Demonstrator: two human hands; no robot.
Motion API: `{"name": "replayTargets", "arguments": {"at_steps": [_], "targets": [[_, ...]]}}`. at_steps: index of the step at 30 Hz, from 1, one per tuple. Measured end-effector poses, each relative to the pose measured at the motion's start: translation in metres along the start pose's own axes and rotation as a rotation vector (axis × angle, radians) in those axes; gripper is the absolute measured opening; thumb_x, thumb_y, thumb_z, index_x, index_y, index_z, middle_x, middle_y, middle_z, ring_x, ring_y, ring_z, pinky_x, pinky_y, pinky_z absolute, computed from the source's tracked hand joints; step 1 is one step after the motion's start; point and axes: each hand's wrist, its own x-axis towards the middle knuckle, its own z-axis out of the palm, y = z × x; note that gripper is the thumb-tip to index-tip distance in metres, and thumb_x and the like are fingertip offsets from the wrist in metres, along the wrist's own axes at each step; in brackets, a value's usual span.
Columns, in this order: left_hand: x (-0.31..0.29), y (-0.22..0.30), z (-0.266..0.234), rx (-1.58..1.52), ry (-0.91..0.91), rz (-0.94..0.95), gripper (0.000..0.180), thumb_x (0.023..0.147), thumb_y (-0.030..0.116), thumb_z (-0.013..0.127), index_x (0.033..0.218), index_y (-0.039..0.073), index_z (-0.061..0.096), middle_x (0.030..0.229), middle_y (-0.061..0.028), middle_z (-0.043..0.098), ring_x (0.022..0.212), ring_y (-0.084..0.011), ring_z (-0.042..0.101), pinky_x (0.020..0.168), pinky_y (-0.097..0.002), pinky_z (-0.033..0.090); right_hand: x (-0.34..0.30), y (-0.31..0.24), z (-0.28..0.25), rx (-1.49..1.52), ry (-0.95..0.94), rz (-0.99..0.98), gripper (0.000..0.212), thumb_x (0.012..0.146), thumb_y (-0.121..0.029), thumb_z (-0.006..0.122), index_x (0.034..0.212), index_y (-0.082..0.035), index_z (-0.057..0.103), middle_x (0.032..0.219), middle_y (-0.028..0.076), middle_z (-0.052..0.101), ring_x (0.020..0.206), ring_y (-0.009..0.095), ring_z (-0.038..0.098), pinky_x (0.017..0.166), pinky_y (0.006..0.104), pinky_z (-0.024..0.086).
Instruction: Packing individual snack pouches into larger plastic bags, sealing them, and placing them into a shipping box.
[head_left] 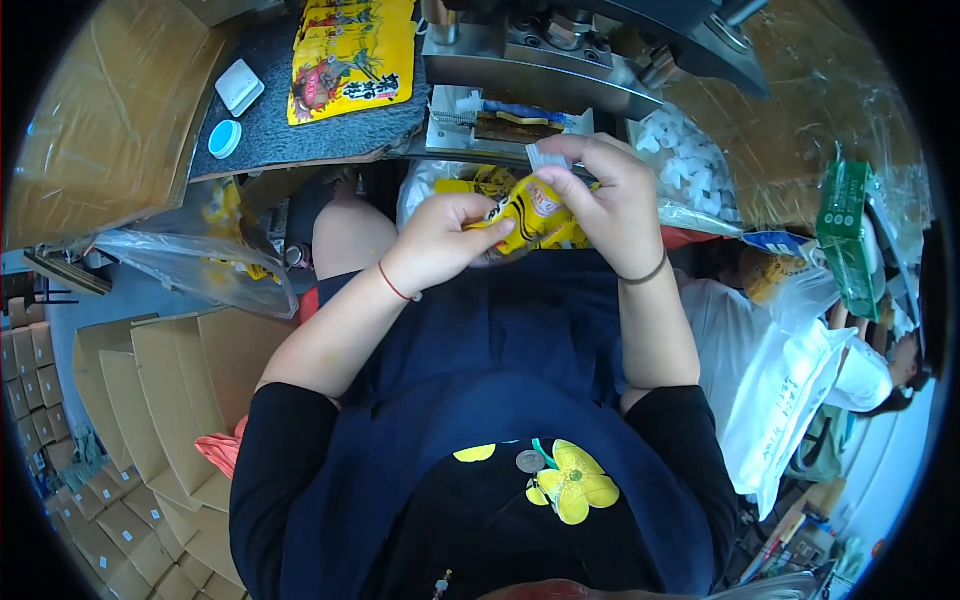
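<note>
My left hand [450, 237] is closed on a shiny yellow printed pouch [537, 212], thumb and fingers pinching its left side. The pouch is bent and creased, held in front of the machine above my lap. My right hand [612, 200] pinches a small white ribbed plastic piece [545, 157] between thumb and forefinger, at the pouch's upper edge. Whether the piece is joined to the pouch cannot be made out. Below and behind the hands lie more yellow pouches [470, 186], partly hidden.
A metal press-like machine [540, 75] stands just beyond my hands. Right of it lies a clear bag of white plastic pieces [685, 150]. Stacked yellow pouches [350, 60] and a round blue-lidded tub [225, 139] rest on a dark mat. Cardboard boxes [165, 390] stand left; another person [790, 350] is at right.
</note>
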Motion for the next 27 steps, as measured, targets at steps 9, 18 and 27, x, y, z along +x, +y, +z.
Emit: {"name": "replayTargets", "arguments": {"at_steps": [9,18,27], "targets": [[0.006,-0.003,0.023,-0.368,-0.278,-0.216,0.032,0.088,0.007,0.070,0.117,-0.004,0.065,0.113,-0.0119,0.072,0.098,-0.0168,0.069,0.090,-0.0300,0.054,-0.020,0.034,-0.038,-0.278,-0.109,0.266,0.023,0.100,-0.020,0.053,0.111,-0.004,0.064,0.105,0.016,0.066,0.096,0.036,0.064,0.080,0.0418,0.051],[0.051,0.011,-0.018,-0.618,-0.143,-0.188,0.033,0.086,-0.004,0.064,0.118,-0.007,0.063,0.113,-0.0170,0.070,0.098,-0.0233,0.070,0.088,-0.0348,0.056,-0.041,0.120,-0.056,-0.576,-0.201,0.455,0.026,0.081,-0.007,0.067,0.107,-0.007,0.066,0.103,0.019,0.063,0.095,0.040,0.061,0.081,0.0450,0.050],[0.061,0.016,-0.140,1.382,0.878,0.589,0.067,0.092,0.037,0.064,0.144,0.002,0.041,0.141,-0.0288,0.046,0.133,-0.0448,0.042,0.109,-0.0483,0.036,-0.055,0.119,-0.048,-0.509,0.088,0.262,0.023,0.084,-0.002,0.064,0.107,0.001,0.063,0.102,0.020,0.062,0.097,0.042,0.060,0.084,0.0453,0.049]]}}
